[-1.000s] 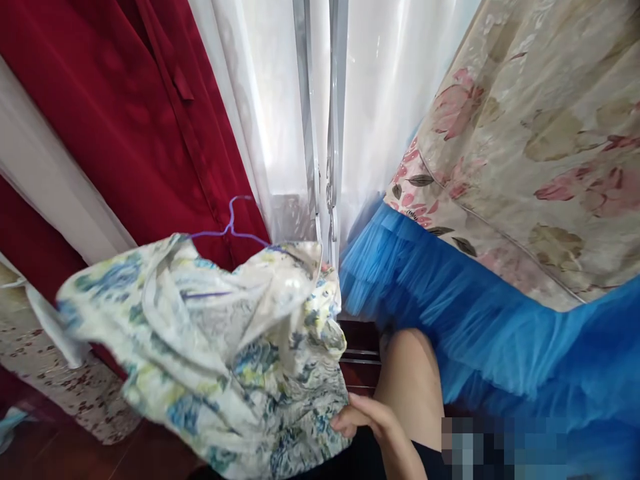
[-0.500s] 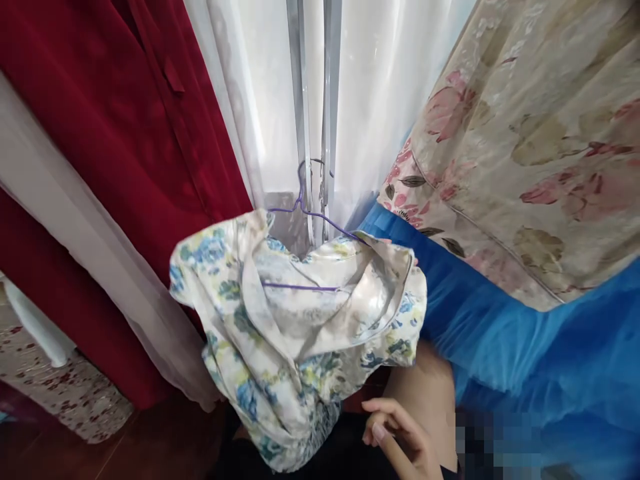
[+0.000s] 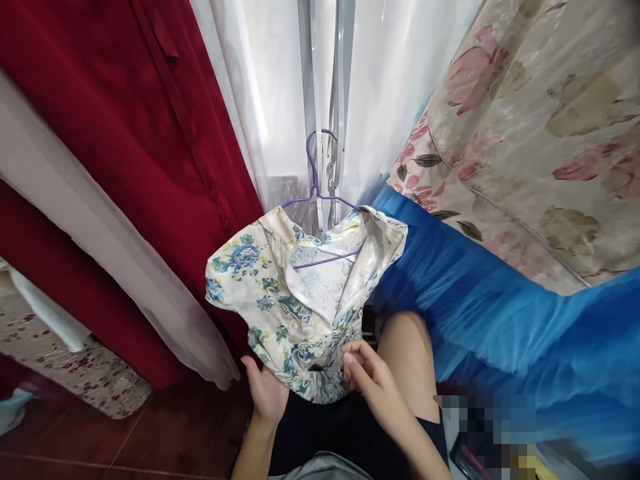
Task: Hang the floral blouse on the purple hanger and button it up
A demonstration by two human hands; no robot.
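Observation:
A small white dress with blue and yellow flowers (image 3: 280, 287) hangs on a purple wire hanger (image 3: 316, 180), whose hook sits on a chrome rack post (image 3: 313, 80). My left hand (image 3: 267, 393) cups the dress's lower hem from below, palm up, fingers curled into the cloth. My right hand (image 3: 370, 377) pinches the same hem from the right side. Both hands meet at the bottom of the garment, just above my bare knee (image 3: 407, 353).
A dark red garment (image 3: 115, 133) hangs at the left over a pale sheer one (image 3: 100, 233). A white sheer curtain (image 3: 395, 87) is behind the post. A blue tulle skirt (image 3: 490, 320) and a beige floral dress (image 3: 540, 133) fill the right. The floor (image 3: 150, 433) is dark wood.
The floral dress swung from the lower left up to the rack post, and its hanger hook now sits there. Both hands came up to grip the hem.

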